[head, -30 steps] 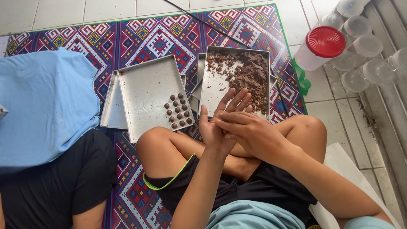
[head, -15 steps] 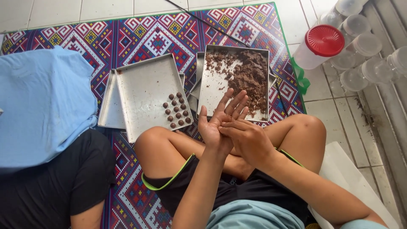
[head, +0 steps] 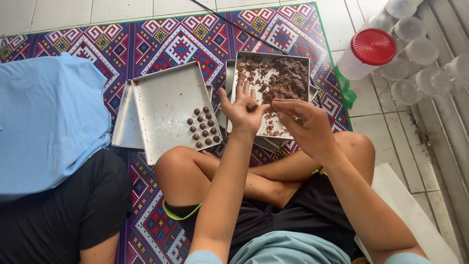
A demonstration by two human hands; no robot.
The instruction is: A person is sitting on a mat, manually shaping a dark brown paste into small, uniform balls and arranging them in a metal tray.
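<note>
My left hand (head: 243, 108) is held palm up with its fingers spread, and a small brown dough ball (head: 252, 107) rests on it. My right hand (head: 304, 124) is beside it, its fingertips pinched near the ball. Behind both hands lies a metal tray (head: 240, 61) heaped with brown dough (head: 284, 81). To the left a second metal tray (head: 166, 98) carries several small brown balls (head: 203, 126) in rows at its near right corner.
A person in a light blue cloth (head: 49, 117) and black clothes sits at my left. A patterned mat (head: 161, 34) covers the tiled floor. A red-lidded plastic jar (head: 367, 53) and several clear jars (head: 415, 49) lie at the right.
My two palms were pressed together over my lap. They have come apart, the left palm turning up with the ball on it, and the right hand drawing back to the right.
</note>
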